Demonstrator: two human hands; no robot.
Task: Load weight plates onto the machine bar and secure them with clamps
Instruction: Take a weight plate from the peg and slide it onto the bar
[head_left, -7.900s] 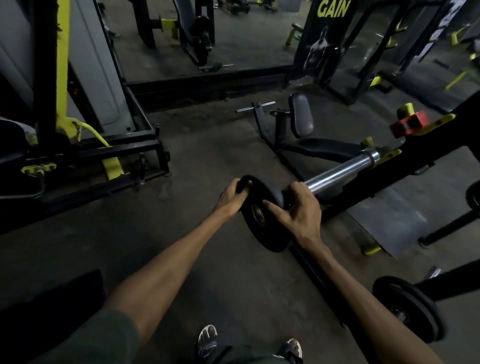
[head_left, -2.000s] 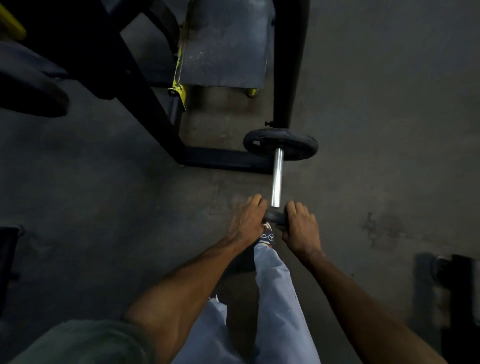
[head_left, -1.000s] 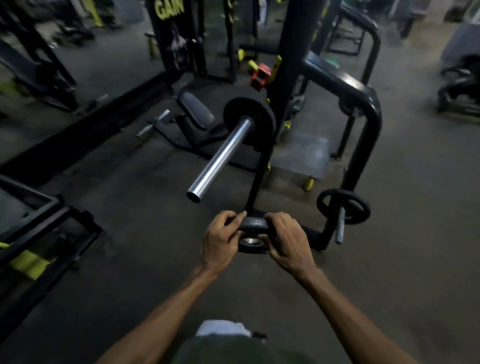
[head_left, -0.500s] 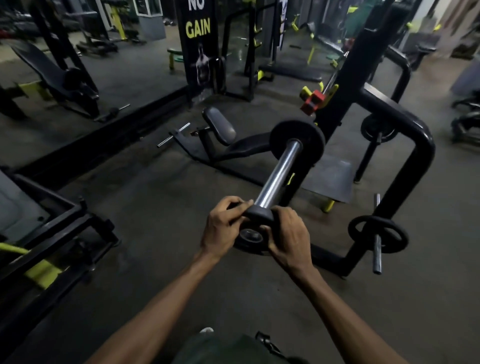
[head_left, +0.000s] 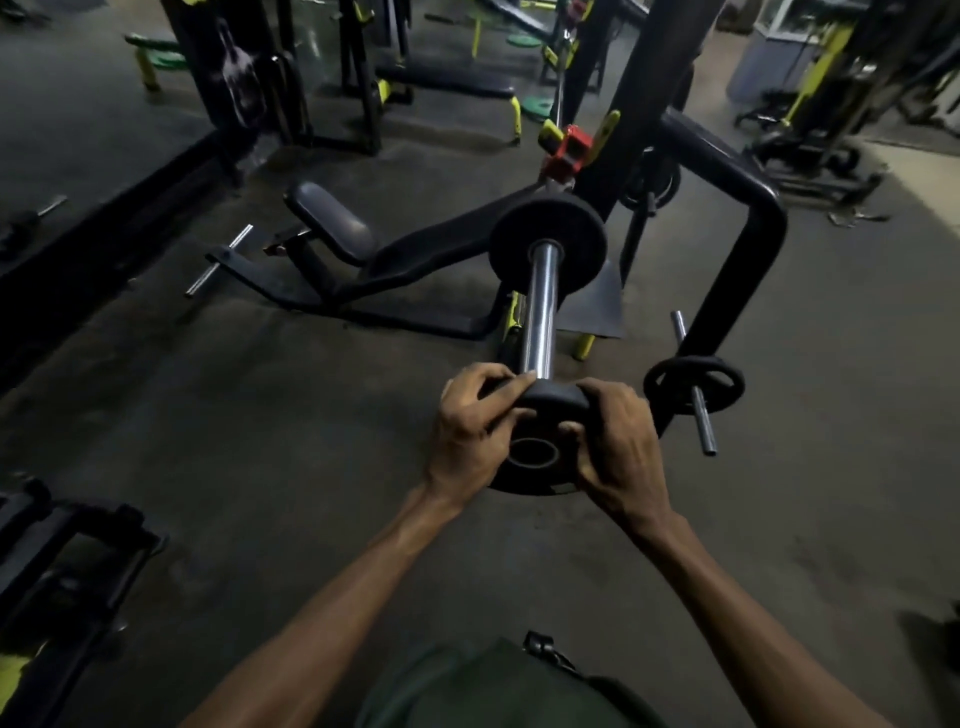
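Observation:
A small black weight plate (head_left: 540, 457) is held between both hands at the near end of the chrome machine bar (head_left: 540, 306). My left hand (head_left: 470, 431) grips its left rim and my right hand (head_left: 618, 447) grips its right rim. The plate's top edge touches the bar's tip, and its centre hole sits just below the bar end. One larger black plate (head_left: 548, 249) sits on the far end of the bar against the machine arm. A red clamp (head_left: 566, 153) hangs on the black upright behind it.
A lower storage peg holds a black plate (head_left: 693, 384) to the right, under a bent black frame tube (head_left: 748, 228). A padded seat (head_left: 332, 221) and floor frame lie to the left. Dark racks (head_left: 62, 561) stand at the near left. Benches and green plates fill the background.
The view has swung so the bar points straight away from me. The small plate, picked off the low peg two seconds ago, now meets the bar's tip.

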